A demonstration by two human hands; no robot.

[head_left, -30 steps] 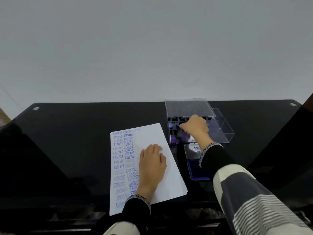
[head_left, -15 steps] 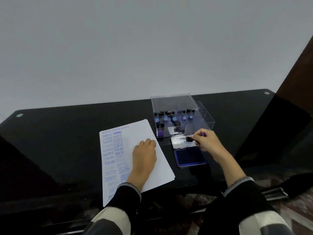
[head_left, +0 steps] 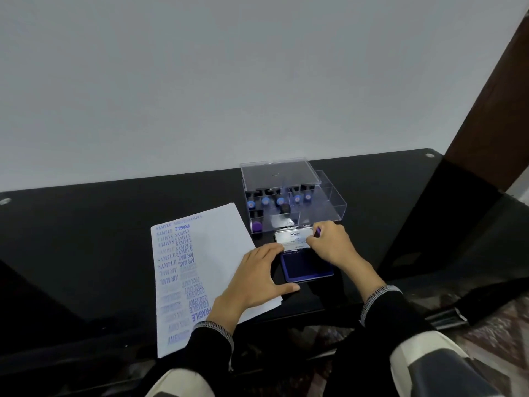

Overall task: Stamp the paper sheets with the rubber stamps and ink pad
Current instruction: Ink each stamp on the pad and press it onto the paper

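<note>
A white paper sheet (head_left: 211,253) lies on the black table (head_left: 86,239), its left half covered in blue stamped words. My left hand (head_left: 257,276) rests flat on the sheet's right edge, fingertips reaching the open blue ink pad (head_left: 307,267). My right hand (head_left: 332,246) hovers over the pad's raised lid (head_left: 292,237) and grips a small purple-topped rubber stamp (head_left: 317,232), mostly hidden by the fingers. A clear plastic stamp box (head_left: 323,207) behind the pad holds several stamps with blue and purple tops.
The box's clear lid (head_left: 279,174) stands open behind it. A white wall runs along the table's far edge, and a brown panel (head_left: 492,110) stands at the right. The table's near edge lies just under my sleeves.
My right hand left the stamp box with a stamp and came to the ink pad. My left hand slid right across the sheet to the pad's edge. The view shifted.
</note>
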